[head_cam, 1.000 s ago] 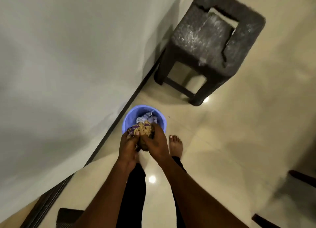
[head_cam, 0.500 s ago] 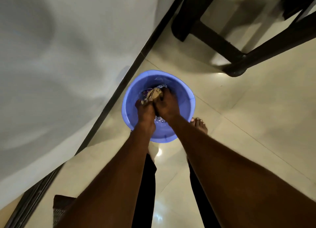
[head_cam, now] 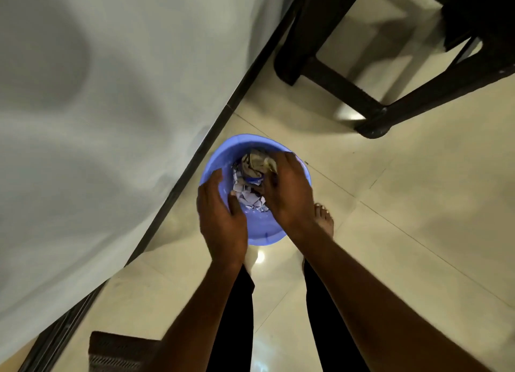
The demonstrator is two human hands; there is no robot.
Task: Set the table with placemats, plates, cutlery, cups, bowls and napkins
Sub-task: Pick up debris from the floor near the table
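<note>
Glossy cream floor tiles (head_cam: 390,204) fill the lower scene, running up to a pale grey wall (head_cam: 97,106) along a dark skirting strip (head_cam: 195,154). Dark stool legs (head_cam: 376,104) stand near the upper right, and a corner of a dark woven mat (head_cam: 117,352) shows at the bottom edge. Dim light leaves small bright glints on the tiles.

Against the skirting sits a round blue plastic bin (head_cam: 264,232) holding crumpled paper and wrapper scraps (head_cam: 250,182). Both of the person's hands are over it. The right hand (head_cam: 289,190) reaches into the bin with its fingers curled down among the scraps; whether they pinch any piece I cannot tell, since the hand hides its own fingertips. The left hand (head_cam: 220,215) hangs at the bin's near rim with fingers relaxed and spread, holding nothing. A bare foot (head_cam: 324,218) stands just beside the bin.

As for the task, no worktop, placemat, plate, cutlery, cup, bowl or napkin is in view, so none of the setting can be judged done. This looks like clearing rubbish, a side step; the whole table setting appears to remain ahead.
</note>
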